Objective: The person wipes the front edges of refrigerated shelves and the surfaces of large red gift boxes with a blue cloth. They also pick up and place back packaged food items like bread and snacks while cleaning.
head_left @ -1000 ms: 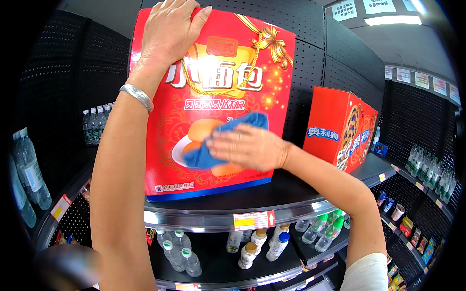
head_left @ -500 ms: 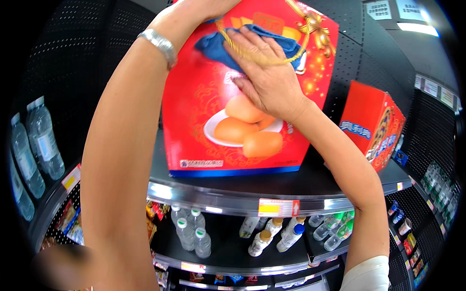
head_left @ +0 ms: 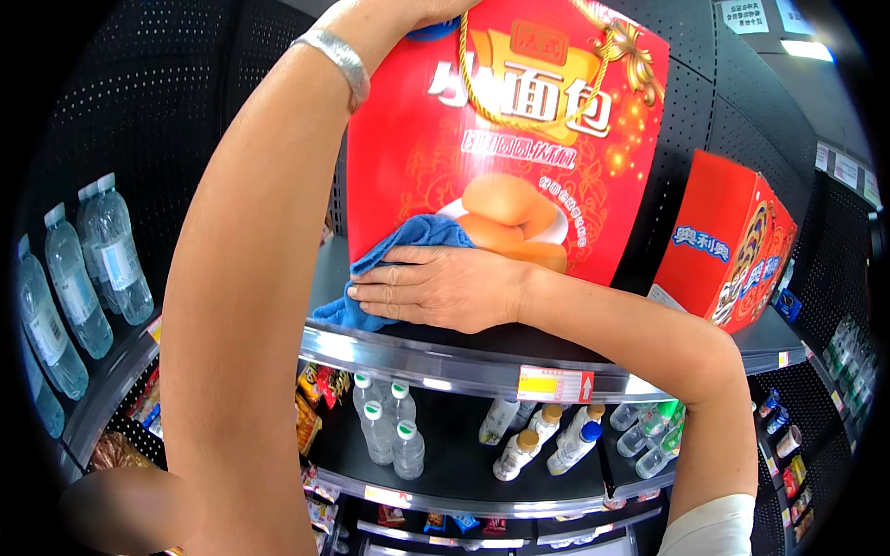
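Note:
A tall red gift box (head_left: 501, 167) with a gold rope handle (head_left: 464, 56) and a picture of bread rolls on a plate stands on the dark upper shelf. My right hand (head_left: 436, 287) presses a blue cloth (head_left: 408, 232) against the box's lower left corner, fingers laid across it and pointing left. Part of the cloth hangs over the shelf edge. At the box's top left, my left hand (head_left: 436, 11) shows only in part. Its fingers are cut off by the picture's upper edge, beside a patch of blue.
A red and blue carton (head_left: 714, 246) stands to the right on the same shelf. Water bottles (head_left: 79, 278) line the left shelf. Below are capped clear bottles (head_left: 389, 431), white drink bottles (head_left: 538, 440) and snack packets (head_left: 320, 398). A price tag (head_left: 554, 383) sits on the shelf's front edge.
My right hand has wiped the cloth down and left, from the box's upper front to its lower left corner. The lettering it covered now shows. My left arm stays raised at the top.

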{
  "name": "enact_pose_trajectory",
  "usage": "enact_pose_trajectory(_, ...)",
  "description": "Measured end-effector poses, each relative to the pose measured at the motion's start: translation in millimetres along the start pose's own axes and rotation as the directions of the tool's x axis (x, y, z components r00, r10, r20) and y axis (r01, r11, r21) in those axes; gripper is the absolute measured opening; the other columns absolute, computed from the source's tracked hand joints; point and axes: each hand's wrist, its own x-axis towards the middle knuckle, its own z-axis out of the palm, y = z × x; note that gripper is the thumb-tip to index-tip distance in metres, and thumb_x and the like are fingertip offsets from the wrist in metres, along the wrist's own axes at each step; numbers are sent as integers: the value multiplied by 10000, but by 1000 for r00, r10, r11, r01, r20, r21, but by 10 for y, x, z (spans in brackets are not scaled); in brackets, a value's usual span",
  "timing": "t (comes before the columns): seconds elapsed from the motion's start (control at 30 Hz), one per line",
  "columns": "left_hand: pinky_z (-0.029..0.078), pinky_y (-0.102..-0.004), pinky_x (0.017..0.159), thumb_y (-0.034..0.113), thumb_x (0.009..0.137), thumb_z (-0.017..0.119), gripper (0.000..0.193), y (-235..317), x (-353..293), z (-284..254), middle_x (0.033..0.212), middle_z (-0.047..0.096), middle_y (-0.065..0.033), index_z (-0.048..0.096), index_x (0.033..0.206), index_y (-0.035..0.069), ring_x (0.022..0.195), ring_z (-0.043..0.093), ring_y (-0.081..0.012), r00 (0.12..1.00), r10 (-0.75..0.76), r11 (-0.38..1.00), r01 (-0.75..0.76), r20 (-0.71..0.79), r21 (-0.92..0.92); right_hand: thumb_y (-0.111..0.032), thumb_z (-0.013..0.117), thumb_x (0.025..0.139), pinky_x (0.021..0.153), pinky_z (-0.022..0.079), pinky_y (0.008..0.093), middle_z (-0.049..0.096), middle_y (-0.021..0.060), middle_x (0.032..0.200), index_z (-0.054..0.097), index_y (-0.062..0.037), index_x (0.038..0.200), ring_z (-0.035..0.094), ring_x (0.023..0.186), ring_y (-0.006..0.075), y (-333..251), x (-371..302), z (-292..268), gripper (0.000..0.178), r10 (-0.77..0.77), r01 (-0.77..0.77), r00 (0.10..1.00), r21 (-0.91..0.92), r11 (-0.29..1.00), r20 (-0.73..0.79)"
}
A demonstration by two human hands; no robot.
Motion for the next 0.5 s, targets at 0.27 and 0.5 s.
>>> enact_pose_trajectory(0.27, 489, -385, 943, 651, 1000, 376, 808, -66, 132, -482, 1101, 686, -167, 641, 1176, -92, 1008, 640, -229, 866, -172, 731, 431, 469, -529, -234, 632, 854, 1145, 323, 416, 507, 136, 1460, 526, -20, 1371, 440, 1388, 260, 732, 253, -504, 570, 279, -403, 877, -282, 871, -392)
enact_pose_trajectory(0.5, 478, -376, 871, 687, 985, 359, 834, -139, 247, -415, 1060, 675, -159, 654, 1128, -80, 964, 601, -232, 899, -173, 799, 367, 402, -477, -294, 675, 869, 1122, 321, 430, 540, 165, 1387, 543, 3, 1324, 448, 1335, 296, 1465, 324, -856, 560, 323, -685, 637, -322, 654, -700)
